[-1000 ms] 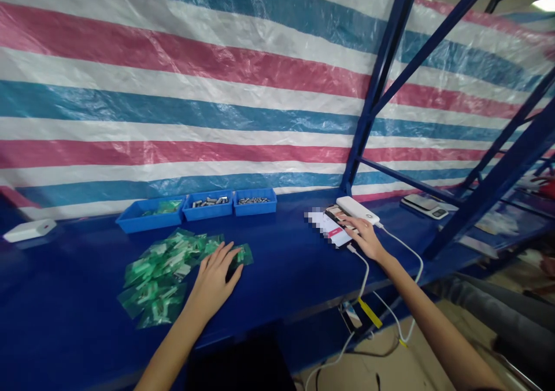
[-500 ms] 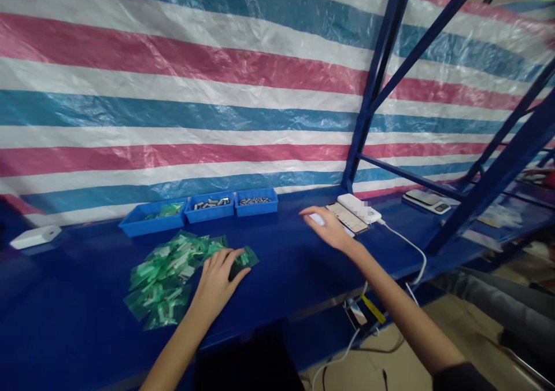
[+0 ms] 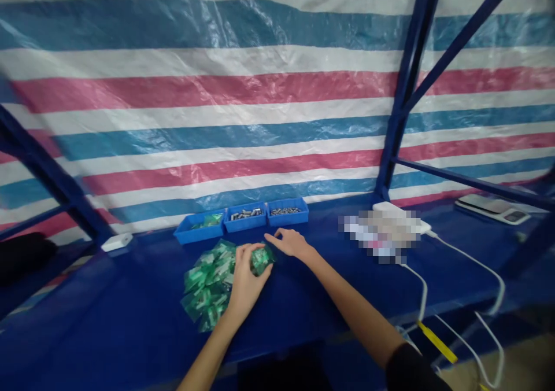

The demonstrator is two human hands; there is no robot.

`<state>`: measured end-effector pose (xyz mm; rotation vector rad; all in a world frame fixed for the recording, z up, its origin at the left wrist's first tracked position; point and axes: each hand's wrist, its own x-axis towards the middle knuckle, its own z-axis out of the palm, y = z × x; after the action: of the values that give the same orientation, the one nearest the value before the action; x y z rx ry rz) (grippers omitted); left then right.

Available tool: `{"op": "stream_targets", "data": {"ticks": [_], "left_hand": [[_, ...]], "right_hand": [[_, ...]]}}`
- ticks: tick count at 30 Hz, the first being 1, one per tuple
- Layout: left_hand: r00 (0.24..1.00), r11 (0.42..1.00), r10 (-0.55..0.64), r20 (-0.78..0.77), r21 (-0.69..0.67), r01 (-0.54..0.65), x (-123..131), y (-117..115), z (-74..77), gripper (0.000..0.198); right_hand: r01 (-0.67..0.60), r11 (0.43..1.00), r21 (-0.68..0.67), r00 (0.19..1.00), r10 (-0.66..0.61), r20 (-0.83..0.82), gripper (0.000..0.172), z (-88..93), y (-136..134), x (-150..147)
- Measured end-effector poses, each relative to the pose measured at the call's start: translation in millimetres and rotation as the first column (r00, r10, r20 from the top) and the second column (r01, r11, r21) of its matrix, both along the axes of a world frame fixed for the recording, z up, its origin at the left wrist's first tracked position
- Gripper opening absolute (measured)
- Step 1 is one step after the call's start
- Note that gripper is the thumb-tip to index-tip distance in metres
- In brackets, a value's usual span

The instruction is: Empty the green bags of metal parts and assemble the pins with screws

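Observation:
My left hand (image 3: 249, 275) curves over the right end of a pile. Its thumb and fingers hold a small green plastic bag (image 3: 262, 260) against the table. The pile of green plastic bags (image 3: 212, 275), with small pale and metallic pieces inside, spreads under and left of this hand. My right hand (image 3: 289, 243) hovers just right of the held bag, its fingers extended and apart from the thumb, with nothing seen in it. Behind the hands stand three blue bins: one with green bags (image 3: 199, 227), one with metal pieces (image 3: 245, 220) and one with small metal parts (image 3: 287, 212).
On the blue table (image 3: 143, 298), a white box-shaped device (image 3: 117, 242) lies at the left. At the right are a white power bank (image 3: 392, 210) with cables, a blurred-out area and a small scale (image 3: 492, 208). Blue frame posts (image 3: 396, 113) and a striped sheet (image 3: 243, 90) stand behind.
My right hand has left the phone at the right and come over beside my left hand. The left hand stays at the pile's right end. The view has turned left.

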<state>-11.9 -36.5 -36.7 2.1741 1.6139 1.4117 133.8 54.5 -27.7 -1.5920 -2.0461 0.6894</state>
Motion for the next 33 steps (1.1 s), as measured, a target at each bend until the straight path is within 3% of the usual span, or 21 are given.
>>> {"op": "stream_targets", "data": {"ticks": [3, 7, 11, 13, 15, 20, 27, 33], "left_hand": [[0.997, 0.998, -0.06, 0.045, -0.011, 0.06, 0.8, 22.8, 5.7, 0.035], [0.984, 0.994, -0.11, 0.139, 0.003, 0.111, 2.0, 54.1, 4.1, 0.031], [0.948, 0.997, -0.063, 0.312, -0.023, 0.074, -2.2, 64.2, -3.0, 0.036], [0.915, 0.995, -0.061, 0.398, -0.052, 0.089, -5.0, 62.6, -5.1, 0.046], [0.894, 0.991, -0.054, 0.444, -0.084, 0.102, -6.7, 59.8, -5.2, 0.047], [0.859, 0.977, -0.072, 0.507, -0.136, 0.162, -4.8, 54.1, -2.5, 0.028], [0.808, 0.983, -0.034, 0.589, -0.126, 0.134, -2.2, 46.9, -4.2, 0.025], [0.852, 0.988, -0.057, 0.52, -0.092, 0.122, -1.9, 42.4, 0.0, 0.016]], "right_hand": [[-0.04, 0.994, -0.097, 0.971, 0.016, -0.237, 0.065, -8.4, 5.7, 2.6], [-0.13, 0.977, -0.169, 0.789, -0.001, -0.615, 0.057, -9.7, 13.3, 0.3], [-0.294, 0.956, 0.012, 0.627, 0.202, -0.752, 0.036, -3.5, 10.6, -6.9], [-0.299, 0.951, 0.084, 0.583, 0.251, -0.773, 0.035, -1.5, 9.0, -9.1], [-0.25, 0.963, 0.104, 0.577, 0.234, -0.782, 0.034, -0.8, 9.5, -9.2], [-0.092, 0.993, 0.08, 0.585, 0.119, -0.802, 0.035, -0.8, 11.4, -4.1], [-0.254, 0.959, 0.127, 0.583, 0.257, -0.77, 0.036, -1.0, 0.9, -4.3], [-0.165, 0.955, 0.245, 0.635, 0.293, -0.715, 0.022, -3.9, 2.4, -3.0]]}}
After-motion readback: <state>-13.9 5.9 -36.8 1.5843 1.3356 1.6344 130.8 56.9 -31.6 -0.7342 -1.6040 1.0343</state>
